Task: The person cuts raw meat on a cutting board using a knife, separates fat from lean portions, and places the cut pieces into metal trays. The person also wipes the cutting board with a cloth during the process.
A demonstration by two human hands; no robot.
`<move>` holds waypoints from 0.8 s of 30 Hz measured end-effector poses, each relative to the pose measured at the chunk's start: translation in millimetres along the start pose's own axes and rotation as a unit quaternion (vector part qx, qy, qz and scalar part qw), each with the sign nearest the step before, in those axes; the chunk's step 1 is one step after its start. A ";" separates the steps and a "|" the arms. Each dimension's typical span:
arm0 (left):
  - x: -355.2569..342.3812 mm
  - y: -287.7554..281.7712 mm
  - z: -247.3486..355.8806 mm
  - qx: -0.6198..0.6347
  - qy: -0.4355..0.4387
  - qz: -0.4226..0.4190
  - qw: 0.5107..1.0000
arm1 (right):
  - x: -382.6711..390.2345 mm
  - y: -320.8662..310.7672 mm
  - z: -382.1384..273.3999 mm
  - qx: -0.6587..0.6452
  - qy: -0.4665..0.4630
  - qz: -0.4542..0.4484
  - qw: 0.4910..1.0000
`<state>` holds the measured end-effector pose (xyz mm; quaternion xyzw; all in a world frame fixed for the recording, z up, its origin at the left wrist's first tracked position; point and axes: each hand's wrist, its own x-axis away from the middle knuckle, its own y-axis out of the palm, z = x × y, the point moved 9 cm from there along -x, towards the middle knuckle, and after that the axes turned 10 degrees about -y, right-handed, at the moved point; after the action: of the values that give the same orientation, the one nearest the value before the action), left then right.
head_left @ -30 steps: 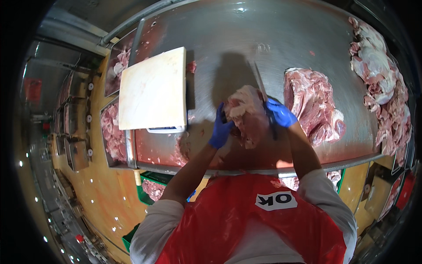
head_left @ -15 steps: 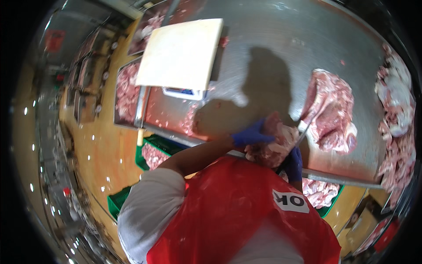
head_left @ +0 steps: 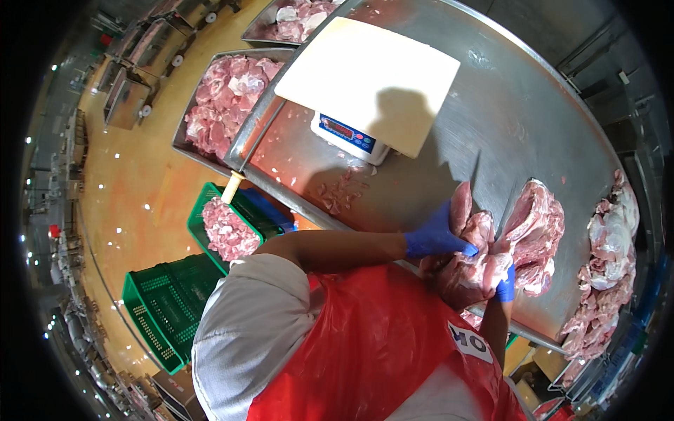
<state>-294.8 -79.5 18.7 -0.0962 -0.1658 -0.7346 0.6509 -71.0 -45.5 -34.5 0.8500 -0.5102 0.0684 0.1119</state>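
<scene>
My left hand (head_left: 437,235), in a blue glove, is closed on a large raw piece of meat (head_left: 484,242) at the table's near edge, with its thumb pressed onto the flesh. My right hand (head_left: 505,284), also gloved in blue, is partly hidden behind the meat's right side. A thin knife blade (head_left: 503,216) points away from me just beyond the meat; the handle is hidden at the right hand. Another big piece of meat (head_left: 539,217) lies on the table right beside the held one.
On the steel table (head_left: 505,105) a white board (head_left: 358,67) rests over a digital scale (head_left: 347,140). More meat (head_left: 607,259) is heaped at the far right. Metal trays of meat (head_left: 228,95) stand left, above green crates (head_left: 168,305), one with meat scraps (head_left: 228,228).
My view has turned, so the table and scale show differently. Both hands and the held meat now sit closer to the other large piece. The left hand still grips the meat.
</scene>
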 end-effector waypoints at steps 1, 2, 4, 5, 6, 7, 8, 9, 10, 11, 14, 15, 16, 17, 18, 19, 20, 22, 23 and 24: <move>6.8 -14.9 1.7 0.005 -0.003 0.023 1.000 | -5.1 14.0 -3.7 -0.039 0.017 0.005 0.999; 14.3 -31.5 -0.9 0.010 -0.026 0.028 0.999 | -8.1 28.9 -5.5 -0.066 0.032 0.009 0.997; 16.5 -52.6 -35.0 0.065 -0.082 -0.005 0.994 | -11.6 61.5 2.5 -0.088 0.064 0.020 0.994; 19.5 -61.2 -52.6 0.092 -0.113 -0.020 0.989 | -8.5 77.8 8.8 -0.083 0.079 0.029 0.993; 20.7 -63.8 -80.8 0.198 -0.107 -0.049 0.973 | -5.5 93.1 16.1 -0.064 0.095 0.042 0.993; 17.9 -64.7 -104.2 0.226 -0.099 -0.070 0.967 | 2.6 104.3 21.7 -0.037 0.102 0.064 0.992; 15.1 -65.1 -125.5 0.249 -0.092 -0.091 0.960 | 8.1 111.8 26.7 0.018 0.097 0.090 0.991; 16.4 -68.5 -134.4 0.275 -0.089 -0.107 0.951 | 10.7 120.2 30.7 0.076 0.097 0.110 0.986; 30.7 -78.4 -113.8 0.290 -0.111 -0.138 0.940 | 23.8 131.9 35.2 -0.007 0.164 0.165 0.972; 43.7 -84.8 -90.1 0.305 -0.132 -0.171 0.928 | 25.1 139.7 30.5 -0.033 0.135 0.154 0.978; 26.0 -65.0 -121.6 0.360 -0.092 -0.306 0.876 | 44.7 158.7 17.4 -0.091 0.058 0.160 0.981; 3.5 -45.1 -154.6 0.381 -0.062 -0.358 0.850 | 58.5 161.7 17.6 -0.095 0.047 0.190 0.976; -17.7 -14.8 -189.2 0.427 -0.073 -0.395 0.810 | 73.6 159.7 20.7 -0.100 0.037 0.218 0.970; -38.6 16.6 -216.4 0.471 -0.078 -0.426 0.768 | 83.5 162.6 25.4 -0.117 0.033 0.233 0.965; -27.0 2.2 -193.7 0.422 -0.040 -0.391 0.817 | 96.4 164.3 40.7 -0.156 0.033 0.252 0.954; -11.0 -12.3 -164.6 0.363 -0.009 -0.357 0.861 | 111.1 170.6 55.3 -0.200 0.033 0.274 0.940; 4.1 -31.6 -130.4 0.305 0.024 -0.310 0.900 | 115.9 175.6 63.9 -0.238 0.037 0.279 0.930; 24.3 -38.2 -105.0 0.231 -0.032 -0.299 0.925 | 120.0 183.6 67.3 -0.283 0.043 0.284 0.915; 31.1 -44.3 -98.1 0.187 -0.107 -0.292 0.932 | 119.8 182.3 63.2 -0.291 0.048 0.283 0.913; 27.4 -41.1 -95.3 0.140 -0.098 -0.278 0.945 | 118.5 180.4 57.0 -0.291 0.044 0.278 0.914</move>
<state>-332.0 -135.9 -64.7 -0.0256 -0.3502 -0.8425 0.4085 -174.5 -243.3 -40.5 0.5999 -0.7177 -0.0178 0.3532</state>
